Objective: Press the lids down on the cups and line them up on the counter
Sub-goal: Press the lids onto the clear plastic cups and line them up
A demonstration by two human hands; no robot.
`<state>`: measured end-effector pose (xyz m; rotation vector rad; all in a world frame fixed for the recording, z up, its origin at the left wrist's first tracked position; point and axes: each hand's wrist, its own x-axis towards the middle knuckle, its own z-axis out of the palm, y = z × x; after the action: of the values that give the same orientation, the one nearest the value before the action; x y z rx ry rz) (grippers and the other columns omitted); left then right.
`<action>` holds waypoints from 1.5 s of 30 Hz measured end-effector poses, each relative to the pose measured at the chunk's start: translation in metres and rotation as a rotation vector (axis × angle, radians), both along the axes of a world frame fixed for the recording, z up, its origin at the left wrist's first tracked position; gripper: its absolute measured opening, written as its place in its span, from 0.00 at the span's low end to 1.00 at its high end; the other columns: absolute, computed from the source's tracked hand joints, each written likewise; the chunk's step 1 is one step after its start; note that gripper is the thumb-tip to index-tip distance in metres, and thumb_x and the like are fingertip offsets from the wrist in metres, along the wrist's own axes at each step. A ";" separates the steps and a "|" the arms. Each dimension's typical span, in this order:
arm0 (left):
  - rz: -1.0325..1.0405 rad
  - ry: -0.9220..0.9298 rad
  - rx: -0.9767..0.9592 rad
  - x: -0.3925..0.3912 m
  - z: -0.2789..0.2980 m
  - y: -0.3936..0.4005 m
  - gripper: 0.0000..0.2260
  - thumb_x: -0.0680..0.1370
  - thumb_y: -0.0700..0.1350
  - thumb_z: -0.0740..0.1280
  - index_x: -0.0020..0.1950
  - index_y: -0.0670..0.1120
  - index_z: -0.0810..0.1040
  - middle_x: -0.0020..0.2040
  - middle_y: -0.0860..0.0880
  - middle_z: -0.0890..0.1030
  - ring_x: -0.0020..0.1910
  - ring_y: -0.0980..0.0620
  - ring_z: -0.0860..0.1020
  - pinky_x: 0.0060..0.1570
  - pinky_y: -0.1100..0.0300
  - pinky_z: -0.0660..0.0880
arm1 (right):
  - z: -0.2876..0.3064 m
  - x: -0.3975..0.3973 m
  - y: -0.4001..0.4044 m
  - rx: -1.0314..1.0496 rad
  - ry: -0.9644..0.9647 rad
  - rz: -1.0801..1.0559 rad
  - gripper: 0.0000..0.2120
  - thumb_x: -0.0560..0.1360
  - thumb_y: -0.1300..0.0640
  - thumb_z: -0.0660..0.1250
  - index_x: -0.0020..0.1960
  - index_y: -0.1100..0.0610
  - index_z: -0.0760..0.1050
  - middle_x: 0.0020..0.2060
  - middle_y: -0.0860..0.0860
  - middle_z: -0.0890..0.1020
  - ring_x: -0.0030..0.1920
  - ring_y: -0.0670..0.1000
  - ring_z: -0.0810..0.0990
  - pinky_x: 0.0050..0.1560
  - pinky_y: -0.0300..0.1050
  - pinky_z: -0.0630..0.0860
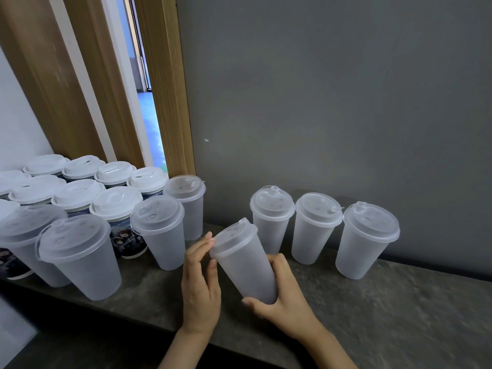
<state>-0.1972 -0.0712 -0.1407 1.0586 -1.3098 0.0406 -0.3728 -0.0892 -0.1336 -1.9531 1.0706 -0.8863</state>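
Head cam looks down at a dark stone counter [372,302] against a grey wall [332,89]. Right hand [287,296] is wrapped around the lower part of a frosted cup [246,265], holding it tilted with the top leaning left and away, above the counter's near middle. Left hand [201,283] has its fingers mostly straight, fingertips touching the edge of the cup's lid [234,237]. Three lidded frosted cups [315,230] stand in a row to the right along the wall. On the left there's a bunch more lidded cups, some frosted, some printed paper cups [125,227] with white lids.
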 end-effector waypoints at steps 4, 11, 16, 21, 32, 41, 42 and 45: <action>0.020 -0.067 -0.029 -0.001 0.002 0.000 0.13 0.85 0.48 0.55 0.64 0.43 0.70 0.63 0.44 0.74 0.65 0.50 0.73 0.68 0.64 0.67 | -0.001 0.000 0.000 -0.042 -0.039 -0.050 0.41 0.61 0.35 0.79 0.67 0.34 0.62 0.61 0.32 0.70 0.64 0.38 0.71 0.57 0.31 0.73; -0.045 0.007 0.019 0.000 -0.001 -0.001 0.16 0.83 0.45 0.56 0.70 0.56 0.67 0.67 0.51 0.74 0.68 0.51 0.73 0.67 0.60 0.69 | -0.002 -0.004 0.001 0.066 -0.019 -0.018 0.31 0.66 0.38 0.73 0.61 0.30 0.57 0.56 0.26 0.69 0.60 0.33 0.72 0.50 0.30 0.77; -0.020 0.031 0.013 0.000 0.000 0.000 0.13 0.84 0.49 0.56 0.67 0.51 0.69 0.65 0.50 0.75 0.67 0.53 0.74 0.66 0.61 0.70 | -0.001 0.001 -0.001 0.052 -0.016 0.006 0.32 0.65 0.32 0.73 0.62 0.30 0.60 0.58 0.29 0.69 0.60 0.34 0.73 0.51 0.30 0.76; 0.017 -0.069 -0.030 0.000 0.001 -0.001 0.13 0.85 0.47 0.55 0.65 0.44 0.70 0.63 0.43 0.74 0.66 0.49 0.73 0.68 0.63 0.67 | -0.001 0.001 0.000 -0.023 -0.039 -0.038 0.38 0.59 0.32 0.79 0.62 0.32 0.63 0.58 0.32 0.70 0.63 0.37 0.72 0.55 0.26 0.72; 0.033 -0.017 0.019 0.000 0.001 -0.001 0.13 0.83 0.43 0.57 0.67 0.46 0.70 0.66 0.49 0.74 0.68 0.56 0.72 0.67 0.65 0.68 | -0.001 -0.001 -0.001 0.105 0.006 0.039 0.31 0.67 0.38 0.72 0.60 0.27 0.56 0.56 0.24 0.69 0.59 0.31 0.72 0.49 0.27 0.75; 0.043 -0.076 -0.032 0.000 0.003 -0.001 0.14 0.85 0.48 0.55 0.66 0.44 0.71 0.64 0.44 0.73 0.67 0.50 0.72 0.68 0.63 0.66 | -0.002 -0.003 -0.001 0.033 -0.043 -0.032 0.34 0.63 0.37 0.77 0.63 0.34 0.64 0.60 0.31 0.72 0.61 0.37 0.74 0.54 0.33 0.76; 0.039 -0.050 -0.016 -0.001 0.004 0.000 0.14 0.85 0.49 0.55 0.66 0.45 0.70 0.64 0.44 0.74 0.67 0.52 0.72 0.68 0.65 0.67 | -0.001 -0.003 -0.001 0.061 -0.040 -0.015 0.33 0.64 0.38 0.76 0.63 0.32 0.62 0.59 0.30 0.71 0.61 0.36 0.73 0.53 0.32 0.76; 0.037 0.027 0.019 -0.003 0.005 0.001 0.16 0.84 0.52 0.55 0.66 0.45 0.69 0.64 0.43 0.75 0.67 0.56 0.71 0.66 0.68 0.67 | 0.001 -0.003 0.000 0.110 0.000 0.021 0.30 0.65 0.37 0.71 0.60 0.28 0.57 0.56 0.24 0.68 0.59 0.31 0.71 0.50 0.26 0.75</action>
<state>-0.1997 -0.0703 -0.1362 1.0958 -1.2686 0.0419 -0.3753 -0.0888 -0.1327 -1.8702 1.0741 -0.7986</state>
